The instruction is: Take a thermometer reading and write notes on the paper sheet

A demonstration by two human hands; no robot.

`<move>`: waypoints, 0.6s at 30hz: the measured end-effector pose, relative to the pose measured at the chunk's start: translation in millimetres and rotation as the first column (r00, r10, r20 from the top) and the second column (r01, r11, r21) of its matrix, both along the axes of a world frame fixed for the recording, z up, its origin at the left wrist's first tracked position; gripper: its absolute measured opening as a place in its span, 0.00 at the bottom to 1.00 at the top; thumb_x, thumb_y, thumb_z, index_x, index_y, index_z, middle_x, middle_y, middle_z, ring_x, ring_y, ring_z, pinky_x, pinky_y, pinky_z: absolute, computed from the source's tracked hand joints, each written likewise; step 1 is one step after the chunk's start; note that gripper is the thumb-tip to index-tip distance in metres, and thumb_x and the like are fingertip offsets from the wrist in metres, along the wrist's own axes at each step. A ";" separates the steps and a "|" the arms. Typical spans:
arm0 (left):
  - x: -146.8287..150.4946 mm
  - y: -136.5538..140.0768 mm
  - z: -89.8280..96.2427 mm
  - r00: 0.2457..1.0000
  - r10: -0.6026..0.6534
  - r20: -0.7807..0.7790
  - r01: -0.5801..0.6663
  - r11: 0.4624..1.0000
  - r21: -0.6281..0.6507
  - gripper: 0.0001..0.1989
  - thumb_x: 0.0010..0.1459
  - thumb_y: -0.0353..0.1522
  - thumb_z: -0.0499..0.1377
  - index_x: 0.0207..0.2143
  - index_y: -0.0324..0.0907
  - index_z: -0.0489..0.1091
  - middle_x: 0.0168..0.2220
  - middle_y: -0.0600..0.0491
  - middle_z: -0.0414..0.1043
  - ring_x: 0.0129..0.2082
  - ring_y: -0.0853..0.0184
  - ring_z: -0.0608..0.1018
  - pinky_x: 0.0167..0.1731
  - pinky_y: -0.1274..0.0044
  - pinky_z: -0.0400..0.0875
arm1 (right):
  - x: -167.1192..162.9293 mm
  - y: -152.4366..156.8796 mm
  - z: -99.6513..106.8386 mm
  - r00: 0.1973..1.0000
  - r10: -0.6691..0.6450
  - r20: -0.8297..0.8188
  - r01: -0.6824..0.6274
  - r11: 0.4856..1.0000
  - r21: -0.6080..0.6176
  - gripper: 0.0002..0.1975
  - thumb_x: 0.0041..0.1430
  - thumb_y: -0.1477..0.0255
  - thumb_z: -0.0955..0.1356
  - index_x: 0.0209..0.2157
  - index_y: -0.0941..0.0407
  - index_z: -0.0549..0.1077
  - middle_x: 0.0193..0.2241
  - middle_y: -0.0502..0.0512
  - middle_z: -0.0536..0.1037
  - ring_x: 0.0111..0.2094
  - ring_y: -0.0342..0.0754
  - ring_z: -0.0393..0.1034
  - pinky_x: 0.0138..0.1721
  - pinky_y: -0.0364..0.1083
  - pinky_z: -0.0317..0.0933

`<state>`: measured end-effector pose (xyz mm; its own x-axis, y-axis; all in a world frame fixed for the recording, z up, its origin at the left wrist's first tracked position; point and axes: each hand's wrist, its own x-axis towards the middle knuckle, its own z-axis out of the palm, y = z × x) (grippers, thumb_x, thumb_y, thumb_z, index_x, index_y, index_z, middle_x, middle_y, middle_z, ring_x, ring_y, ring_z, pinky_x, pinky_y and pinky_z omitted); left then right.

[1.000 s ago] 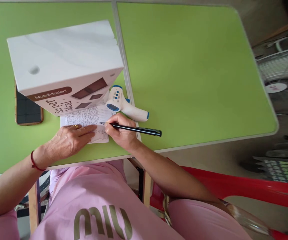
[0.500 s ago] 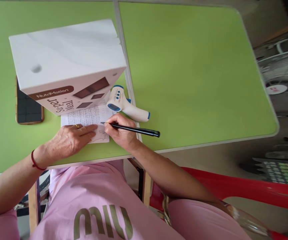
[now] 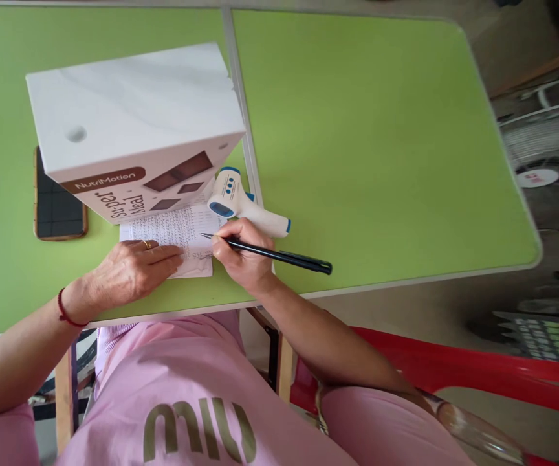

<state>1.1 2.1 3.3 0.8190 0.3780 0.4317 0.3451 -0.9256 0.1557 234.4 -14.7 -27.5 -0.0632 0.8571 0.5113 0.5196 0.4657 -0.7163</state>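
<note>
Between the thumb and fingers of my right hand [image 3: 248,259] is a black pen [image 3: 286,257], its tip over the right part of a sheet of paper [image 3: 195,223] dense with handwriting. My left hand [image 3: 134,268] lies flat, fingers stretched out across the paper's lower left part. Behind the paper stands a white NutriMotion box [image 3: 138,116], hiding the paper's far edge. A white and blue infrared thermometer [image 3: 255,210] rests just beyond my right hand, its handle pointing right.
A phone [image 3: 60,204] in a brown case lies left of the box, partly covered by it. The green table [image 3: 376,142] has a metal seam and a pale edge strip. A red chair [image 3: 454,362] and a fan [image 3: 534,165] are off to the right.
My right hand has shifted slightly right and lifted the pen tip a little, the pen now reaching further right. My left hand has slid slightly left.
</note>
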 end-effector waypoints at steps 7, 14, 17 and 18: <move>-21.1 5.5 25.8 0.836 0.253 0.487 -0.343 0.933 0.105 0.06 0.65 0.31 0.57 0.34 0.40 0.63 0.28 0.55 0.66 0.28 0.71 0.74 0.24 0.76 0.70 | 6.3 1.6 5.0 0.993 0.035 0.114 -0.063 0.967 0.246 0.11 0.61 0.79 0.67 0.44 0.53 0.71 0.32 0.53 0.75 0.32 0.46 0.73 0.32 0.46 0.69; -32.4 13.8 21.5 0.505 0.654 0.563 -0.646 0.719 -0.256 0.31 0.66 0.52 0.55 0.56 0.38 0.54 0.52 0.49 0.60 0.51 0.62 0.70 0.45 0.64 0.71 | 21.4 0.9 12.3 0.791 0.095 0.604 -0.293 0.926 0.238 0.14 0.65 0.82 0.62 0.48 0.57 0.73 0.36 0.59 0.76 0.37 0.50 0.70 0.38 0.50 0.68; -31.7 21.3 11.9 0.542 0.640 0.545 -0.464 0.768 -0.441 0.38 0.60 0.56 0.59 0.61 0.46 0.52 0.61 0.47 0.57 0.62 0.52 0.64 0.57 0.59 0.67 | 24.2 -0.6 11.1 0.715 0.121 0.688 -0.305 0.940 0.152 0.15 0.68 0.81 0.59 0.48 0.58 0.74 0.38 0.60 0.76 0.39 0.50 0.69 0.40 0.51 0.68; -31.5 23.6 8.9 0.550 0.631 0.547 -0.383 0.773 -0.506 0.39 0.57 0.56 0.62 0.62 0.48 0.52 0.63 0.48 0.56 0.64 0.50 0.63 0.59 0.58 0.66 | 24.5 -0.8 9.5 0.694 0.124 0.709 -0.294 0.948 0.123 0.16 0.68 0.81 0.59 0.49 0.58 0.74 0.38 0.61 0.76 0.39 0.51 0.69 0.41 0.52 0.68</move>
